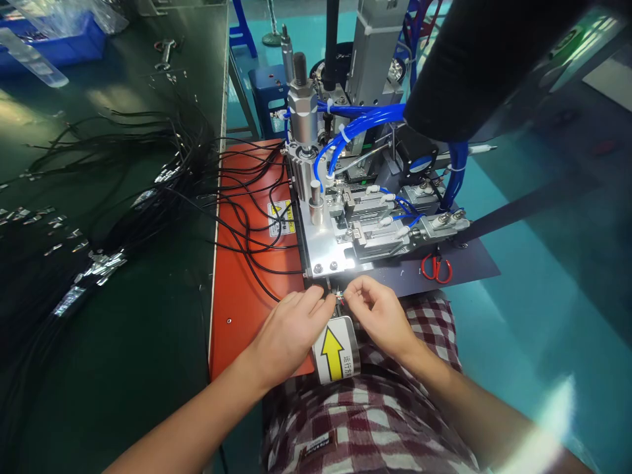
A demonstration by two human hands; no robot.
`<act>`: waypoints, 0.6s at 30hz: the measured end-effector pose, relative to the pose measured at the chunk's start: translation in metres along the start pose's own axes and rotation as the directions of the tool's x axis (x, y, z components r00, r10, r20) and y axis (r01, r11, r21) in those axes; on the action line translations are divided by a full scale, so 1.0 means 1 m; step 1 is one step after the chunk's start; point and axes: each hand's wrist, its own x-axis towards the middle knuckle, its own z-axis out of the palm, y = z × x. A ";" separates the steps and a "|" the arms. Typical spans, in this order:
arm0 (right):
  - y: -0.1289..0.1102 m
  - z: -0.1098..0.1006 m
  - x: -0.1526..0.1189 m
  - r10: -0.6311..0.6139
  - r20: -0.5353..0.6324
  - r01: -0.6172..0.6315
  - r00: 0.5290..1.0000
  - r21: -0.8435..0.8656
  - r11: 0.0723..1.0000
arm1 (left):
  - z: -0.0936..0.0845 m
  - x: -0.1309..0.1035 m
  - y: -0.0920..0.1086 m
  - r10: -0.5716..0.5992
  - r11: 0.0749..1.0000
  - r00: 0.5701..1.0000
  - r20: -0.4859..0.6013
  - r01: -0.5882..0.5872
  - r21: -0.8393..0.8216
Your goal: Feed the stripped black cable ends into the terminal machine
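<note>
At the front edge of the metal machine (328, 253), my two hands meet fingertip to fingertip. My left hand (295, 329) is closed, thumb and forefinger pinched together. Opposite it, my right hand (379, 317) also pinches, its fingers curled. Between the fingertips shows a small silvery-white piece (339, 295) with a speck of red below; its kind is too small to tell. Just under the hands lies a white plate with a yellow arrow (334, 352). Black cables (251, 224) cross the orange base plate (237, 336) to the machine's left side.
Red-handled scissors (437, 268) lie on the dark plate to the right. Blue air tubes (370, 117) arch over the machine. On the dark green table (148, 368) are bundles of black cables (133, 217), a wrench (166, 54) and a blue bin (74, 46). A thick black tube (484, 59) hangs at upper right.
</note>
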 end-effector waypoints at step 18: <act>0.002 -0.008 0.008 0.293 0.171 -0.332 0.941 0.299 0.894 | -0.001 0.001 0.000 -0.016 0.999 1.000 -0.006 0.016 -0.044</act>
